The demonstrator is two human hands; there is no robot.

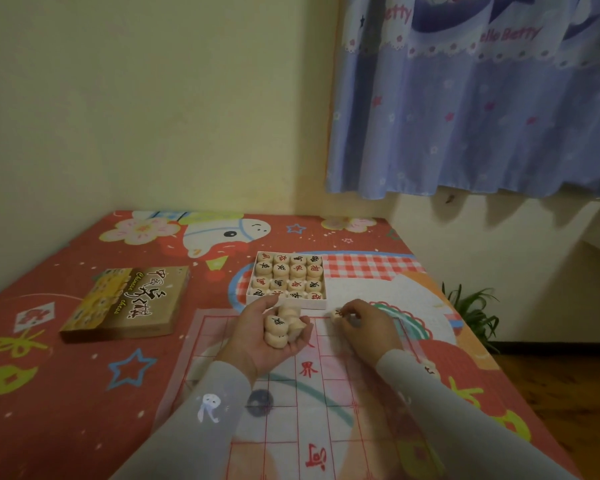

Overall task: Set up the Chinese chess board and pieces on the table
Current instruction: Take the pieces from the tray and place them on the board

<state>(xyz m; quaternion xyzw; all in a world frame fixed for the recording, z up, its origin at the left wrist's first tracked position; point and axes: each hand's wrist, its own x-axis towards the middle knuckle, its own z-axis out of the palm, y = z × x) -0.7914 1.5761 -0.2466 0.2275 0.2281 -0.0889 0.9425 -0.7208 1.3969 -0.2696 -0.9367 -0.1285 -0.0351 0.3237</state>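
Your left hand (272, 336) is palm up over the far end of the board (312, 393), fingers cupped around a pile of pieces (280, 325). Your right hand (362, 323) pinches a single piece (336, 315) at the far edge of the board, fingertips curled on it, piece at or just above the sheet; can't tell which.

The rest of the set sits in the open white tray (284, 301), just beyond the board, packed in rows. The box lid (129, 303) lies off to the left on the table (66, 393).

Handling, as I judge it: the pieces are small rigid discs, probably wood, light, smooth-sided. Pinch across the rim with thumb and forefinger, face up so you can read the character. The pile in your left palm is loose; keep the palm level or they'll roll off. The board looks like thin flexible sheet: it'll shift or wrinkle if you drag pieces, so set them straight down on the intersections.
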